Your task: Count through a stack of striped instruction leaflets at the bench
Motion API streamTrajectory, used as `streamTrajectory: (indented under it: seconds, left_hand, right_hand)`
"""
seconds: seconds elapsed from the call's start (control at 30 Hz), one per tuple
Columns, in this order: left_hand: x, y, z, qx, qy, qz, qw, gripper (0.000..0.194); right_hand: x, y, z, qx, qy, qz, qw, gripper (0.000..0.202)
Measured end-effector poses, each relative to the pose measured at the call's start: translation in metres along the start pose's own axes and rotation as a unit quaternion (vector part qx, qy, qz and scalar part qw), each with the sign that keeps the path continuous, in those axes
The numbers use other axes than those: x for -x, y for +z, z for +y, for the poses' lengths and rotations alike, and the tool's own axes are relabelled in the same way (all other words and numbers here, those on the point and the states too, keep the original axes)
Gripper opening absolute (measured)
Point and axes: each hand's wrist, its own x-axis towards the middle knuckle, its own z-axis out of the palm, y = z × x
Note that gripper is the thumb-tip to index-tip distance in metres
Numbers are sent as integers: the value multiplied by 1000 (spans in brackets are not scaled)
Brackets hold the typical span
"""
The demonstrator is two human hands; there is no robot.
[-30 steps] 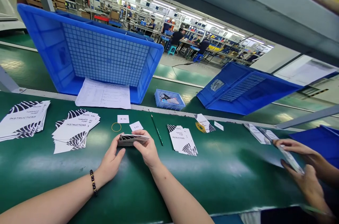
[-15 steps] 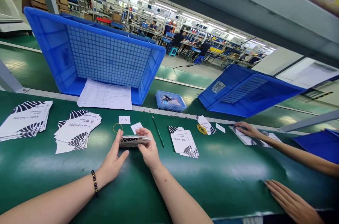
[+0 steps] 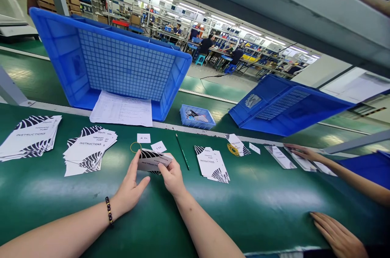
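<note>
A small stack of instruction booklets (image 3: 149,162) is gripped in my right hand (image 3: 173,174), with the thumb across its front and the fingers behind. The top cover, white with black stripes, reads "TORNADO PUMP INSTRUCTIONS" and leans toward me. My left hand (image 3: 130,185) rests its straight fingers against the stack's left end, thumb spread away; a beaded bracelet circles that wrist. Just behind the stack lie a yellow rubber band (image 3: 135,147) and two small white paper slips, one flat slip (image 3: 144,138) marked by hand. To the right is a green pencil (image 3: 183,151).
Booklet piles lie to the left (image 3: 89,150) and right (image 3: 211,164). Rubber bands (image 3: 233,149) sit beside another bundle. Along the back stand a large blue crate (image 3: 128,63), a small blue tray (image 3: 197,124) and a second crate (image 3: 274,103). A co-worker's hands (image 3: 338,235) are at right.
The stack in my right hand has tipped so its front cover now faces me more. The co-worker's far hand has moved right along the laid-out booklets.
</note>
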Motion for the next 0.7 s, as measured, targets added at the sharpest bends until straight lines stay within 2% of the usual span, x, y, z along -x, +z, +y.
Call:
streamTrajectory:
  seconds: [0.23, 0.37, 0.53, 0.7]
  left_hand:
    - [10, 1, 2, -29, 41, -1, 999, 73]
    - [8, 2, -3, -5, 4, -10, 1000, 73]
    - [-2, 2, -6, 125, -34, 1, 992, 60]
    - [-5, 0, 8, 262, -124, 5, 957, 45]
  right_hand:
    - [2, -2, -2, 30, -32, 16, 999, 13]
    - [-3, -5, 8, 13, -11, -2, 1000, 19]
    - [-8, -8, 15, -1, 33, -19, 999, 28]
    - [-6, -8, 2, -63, 116, -64, 989, 30]
